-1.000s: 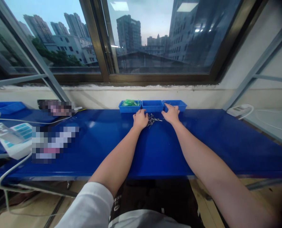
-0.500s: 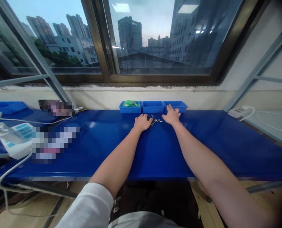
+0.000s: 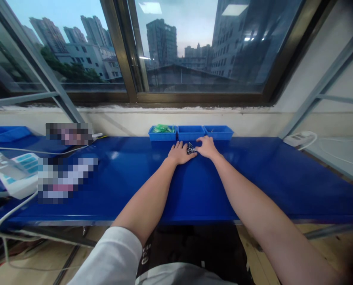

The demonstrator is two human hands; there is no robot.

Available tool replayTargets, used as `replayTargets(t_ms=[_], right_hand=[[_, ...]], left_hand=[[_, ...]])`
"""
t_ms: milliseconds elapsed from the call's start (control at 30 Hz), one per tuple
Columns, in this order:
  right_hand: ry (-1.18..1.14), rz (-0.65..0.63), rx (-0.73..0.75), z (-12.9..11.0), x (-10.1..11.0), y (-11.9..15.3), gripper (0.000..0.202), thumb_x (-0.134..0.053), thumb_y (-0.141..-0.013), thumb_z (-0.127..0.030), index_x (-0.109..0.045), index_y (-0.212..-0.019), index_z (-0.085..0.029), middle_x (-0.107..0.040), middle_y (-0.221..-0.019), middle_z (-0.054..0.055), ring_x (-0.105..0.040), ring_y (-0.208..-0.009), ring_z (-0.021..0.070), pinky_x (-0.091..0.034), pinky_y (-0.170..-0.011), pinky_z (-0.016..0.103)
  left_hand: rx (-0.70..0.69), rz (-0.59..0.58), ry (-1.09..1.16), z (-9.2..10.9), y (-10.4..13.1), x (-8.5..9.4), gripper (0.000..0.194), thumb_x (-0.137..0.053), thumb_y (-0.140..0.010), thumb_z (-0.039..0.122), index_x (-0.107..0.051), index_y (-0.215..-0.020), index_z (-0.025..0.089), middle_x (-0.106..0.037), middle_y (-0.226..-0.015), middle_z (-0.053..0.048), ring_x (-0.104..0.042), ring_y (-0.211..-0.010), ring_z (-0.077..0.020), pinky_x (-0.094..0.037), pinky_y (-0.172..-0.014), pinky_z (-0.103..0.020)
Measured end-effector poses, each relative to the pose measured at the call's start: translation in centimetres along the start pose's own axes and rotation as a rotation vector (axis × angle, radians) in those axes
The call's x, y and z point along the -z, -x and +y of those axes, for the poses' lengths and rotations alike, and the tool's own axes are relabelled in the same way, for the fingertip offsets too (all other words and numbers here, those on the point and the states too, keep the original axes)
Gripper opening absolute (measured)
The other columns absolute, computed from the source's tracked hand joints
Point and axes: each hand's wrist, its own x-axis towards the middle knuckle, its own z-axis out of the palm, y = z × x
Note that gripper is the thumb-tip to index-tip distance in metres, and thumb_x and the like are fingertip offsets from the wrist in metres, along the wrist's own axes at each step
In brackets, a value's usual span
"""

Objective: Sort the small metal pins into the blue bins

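Observation:
A small pile of thin, shiny metal pieces [image 3: 191, 149], like screws or pins, lies on the blue tabletop [image 3: 200, 186]. My left hand [image 3: 179, 153] rests flat at the pile's left side, fingers spread and thumb stretched along its near edge. On the other side my right hand [image 3: 208, 147] curves toward the pile, thumb and fingers apart, with nothing visible between them. Just behind stand three blue bins: the left bin [image 3: 163, 137] holds green plastic packets [image 3: 163, 128], the middle bin [image 3: 191, 133] shows no contents, and the right bin [image 3: 224, 133] has a few small pieces inside.
At the left are a white device [image 3: 18, 178] with cables, blurred items and another blue tray [image 3: 8, 134]. A white power strip [image 3: 298, 138] lies at the right end. Grey metal posts [image 3: 321, 83] rise on both sides; a window and wall stand behind.
My right hand has come back from the right bin to the pile's right side. My left hand's fingers have spread, and the metal pieces are bunched closer together.

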Motion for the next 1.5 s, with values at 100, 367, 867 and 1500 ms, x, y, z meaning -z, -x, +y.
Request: replayTargets(t_ms=[100,367,867,1500], right_hand=[[-0.05,-0.108,0.049,0.1,-0.5,0.0,0.021,-0.063,-0.072,-0.027,-0.071,-0.09,-0.018,-0.066,-0.095,0.011,-0.056,-0.096,0.0243,-0.042,-0.088,0.036],[-0.059,-0.122,0.097,-0.2,-0.2,0.2,0.013,-0.06,-0.076,-0.019,-0.072,-0.078,-0.019,-0.068,-0.083,0.007,-0.06,-0.081,0.0202,-0.044,-0.078,0.03],[-0.049,0.101,0.069,-0.5,0.1,0.1,0.025,-0.047,-0.088,-0.032,-0.066,-0.081,-0.017,-0.068,-0.086,0.009,-0.06,-0.083,0.0195,-0.042,-0.076,0.029],[-0.81,-0.008,0.079,-1.8,0.8,1.0,0.017,-0.067,-0.066,-0.031,-0.064,-0.07,-0.016,-0.065,-0.067,0.003,-0.058,-0.063,0.0149,-0.046,-0.063,0.028]], left_hand=[[-0.015,-0.011,0.005,-0.1,-0.2,0.0,0.087,-0.032,-0.076,0.077,-0.034,-0.14,0.017,-0.025,-0.15,-0.016,-0.018,-0.14,-0.0311,-0.017,-0.111,-0.048],[-0.046,0.026,0.021,-0.1,-0.2,-0.2,0.084,-0.034,-0.077,0.076,-0.04,-0.136,0.017,-0.029,-0.149,-0.016,-0.018,-0.14,-0.0319,-0.018,-0.111,-0.05],[-0.135,0.307,0.103,-0.4,-0.4,-0.1,0.065,-0.049,-0.082,0.059,-0.047,-0.129,0.014,-0.05,-0.133,-0.015,-0.043,-0.126,-0.0279,-0.033,-0.104,-0.038],[-0.222,0.489,0.158,-1.2,-0.7,0.4,0.023,-0.047,-0.088,0.022,-0.07,-0.093,0.021,-0.071,-0.093,-0.004,-0.063,-0.087,-0.0183,-0.046,-0.081,-0.027]])
